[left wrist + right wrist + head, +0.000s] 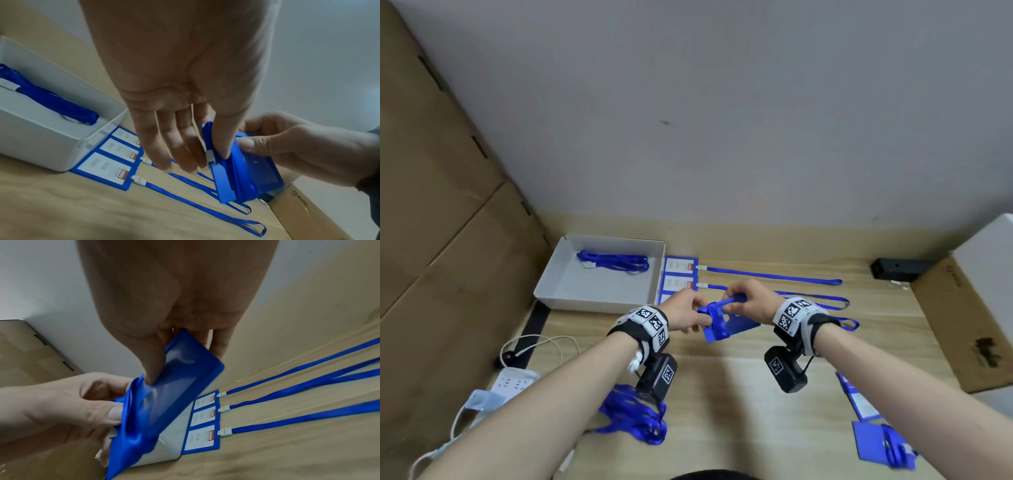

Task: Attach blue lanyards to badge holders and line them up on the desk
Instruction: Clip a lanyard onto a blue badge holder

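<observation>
Above the middle of the desk both hands hold one blue badge holder (732, 325) with a blue lanyard (226, 183) wound round it. My left hand (702, 322) pinches the lanyard by its white clip (210, 156) between thumb and forefinger, its other fingers straight. My right hand (739, 303) grips the holder (185, 378), thumb on its clear face, fingers behind. Three badges with lanyards attached (678, 275) lie in a row beside the white box, straps (774, 275) running right. The left hand partly hides the nearest of them in the head view.
A white box (571, 301) at back left holds a bundle of lanyards (613, 262). More lanyards (633, 414) are heaped at front left, loose badge holders (873, 442) at front right. Cardboard boxes (431, 205) line the left, a cardboard sheet (962, 325) the right. A power strip (513, 382) lies at the left edge.
</observation>
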Demonstrator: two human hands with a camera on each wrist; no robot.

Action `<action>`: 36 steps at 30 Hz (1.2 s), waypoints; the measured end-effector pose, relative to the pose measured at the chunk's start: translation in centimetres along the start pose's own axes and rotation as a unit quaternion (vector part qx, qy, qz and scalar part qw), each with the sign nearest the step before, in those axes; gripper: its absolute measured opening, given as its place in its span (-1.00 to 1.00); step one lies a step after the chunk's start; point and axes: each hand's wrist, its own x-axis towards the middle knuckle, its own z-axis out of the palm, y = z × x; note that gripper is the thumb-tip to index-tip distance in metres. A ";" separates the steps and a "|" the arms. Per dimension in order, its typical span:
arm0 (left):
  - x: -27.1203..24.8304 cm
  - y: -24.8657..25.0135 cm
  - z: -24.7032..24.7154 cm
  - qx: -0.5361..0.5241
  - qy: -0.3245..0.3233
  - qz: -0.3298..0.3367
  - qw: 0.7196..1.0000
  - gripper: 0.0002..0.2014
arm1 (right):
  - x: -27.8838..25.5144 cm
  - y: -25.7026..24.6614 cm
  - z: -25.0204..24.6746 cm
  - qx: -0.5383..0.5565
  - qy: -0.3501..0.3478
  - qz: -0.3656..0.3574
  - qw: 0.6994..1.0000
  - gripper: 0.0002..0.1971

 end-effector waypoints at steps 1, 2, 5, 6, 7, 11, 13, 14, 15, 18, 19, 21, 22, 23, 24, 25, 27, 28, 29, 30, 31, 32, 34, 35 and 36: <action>0.0 -0.2 0.0 -0.007 0.006 -0.002 1.000 -0.93 | 0.0 0.2 0.1 0.013 0.019 -0.001 1.000 -0.91; 0.1 -0.4 0.1 -0.017 0.017 -0.006 1.000 -0.92 | -0.1 0.3 0.2 0.025 0.045 -0.003 0.999 -0.86; 0.4 -1.1 0.4 -0.061 0.075 -0.032 0.995 -0.87 | -0.2 0.9 0.8 -0.014 0.170 -0.027 0.985 -0.63; 0.4 -1.3 0.5 -0.078 0.093 -0.042 0.992 -0.85 | -0.2 0.8 0.9 -0.028 0.208 -0.036 0.977 -0.62; 0.5 -1.5 0.4 -0.095 0.107 -0.051 0.988 -0.84 | -0.3 0.8 0.9 -0.033 0.235 -0.043 0.971 -0.64; 0.2 -1.9 -0.1 -0.151 0.129 -0.066 0.978 -0.85 | -0.4 0.2 1.4 -0.010 0.243 -0.059 0.968 -0.86; 0.0 -1.8 -0.4 -0.178 0.132 -0.065 0.973 -0.86 | -0.5 -0.3 2.1 0.003 0.209 -0.043 0.977 -0.90; -0.1 -1.7 -0.5 -0.195 0.132 -0.064 0.970 -0.86 | -0.4 -0.6 2.4 0.011 0.199 -0.032 0.979 -0.90; -0.1 -1.6 -0.6 -0.213 0.132 -0.063 0.966 -0.86 | -0.3 -0.8 2.7 0.026 0.198 -0.017 0.980 -0.90; -0.4 -1.4 -0.8 -0.253 0.135 -0.059 0.956 -0.86 | 0.0 -1.4 2.9 0.140 0.186 0.038 0.972 -0.89; -0.5 -1.3 -0.9 -0.260 0.134 -0.055 0.955 -0.86 | 0.1 -1.6 2.8 0.178 0.166 0.045 0.969 -0.90; -0.6 -1.0 -1.0 -0.268 0.120 -0.051 0.955 -0.87 | 0.3 -1.9 2.7 0.202 0.136 0.034 0.969 -0.93; -0.7 -0.9 -1.1 -0.265 0.111 -0.052 0.957 -0.88 | 0.3 -2.0 2.5 0.198 0.130 0.024 0.971 -0.92; -0.9 -0.7 -1.2 -0.259 0.104 -0.054 0.959 -0.89 | 0.2 -2.2 2.4 0.196 0.123 0.017 0.973 -0.93; -1.0 -0.6 -1.2 -0.251 0.101 -0.055 0.961 -0.91 | 0.1 -2.4 2.1 0.199 0.116 0.012 0.973 -0.93; -1.1 -0.4 -1.4 -0.241 0.102 -0.055 0.963 -0.94 | 0.0 -2.5 1.8 0.201 0.107 0.011 0.974 -0.92; -1.4 -0.1 -1.7 -0.232 0.116 -0.047 0.965 -0.86 | -0.3 -2.6 1.4 0.200 0.090 0.008 0.976 -0.89; -1.4 0.1 -1.9 -0.238 0.124 -0.045 0.962 -0.79 | -0.4 -2.6 1.2 0.194 0.081 0.003 0.978 -0.86; -1.4 0.2 -2.0 -0.250 0.132 -0.044 0.958 -0.77 | -0.6 -2.7 1.0 0.185 0.072 -0.005 0.980 -0.83; -1.4 0.4 -2.1 -0.263 0.141 -0.040 0.954 -0.80 | -0.6 -2.7 0.9 0.174 0.066 -0.012 0.982 -0.82; -1.3 0.5 -2.2 -0.269 0.147 -0.032 0.951 -0.86 | -0.7 -2.8 0.9 0.161 0.061 -0.018 0.985 -0.81; -1.3 0.6 -2.3 -0.260 0.152 -0.023 0.953 -0.91 | -0.7 -3.0 0.8 0.150 0.059 -0.023 0.987 -0.82; -1.3 0.7 -2.3 -0.223 0.147 -0.002 0.964 -0.96 | -0.7 -3.2 0.7 0.136 0.067 -0.034 0.988 -0.86; -1.3 0.8 -2.3 -0.209 0.145 0.002 0.967 -0.91 | -0.8 -3.4 0.6 0.128 0.075 -0.041 0.988 -0.88; -1.2 0.7 -2.3 -0.200 0.143 0.002 0.969 -0.87 | -0.8 -3.6 0.5 0.114 0.084 -0.048 0.989 -0.88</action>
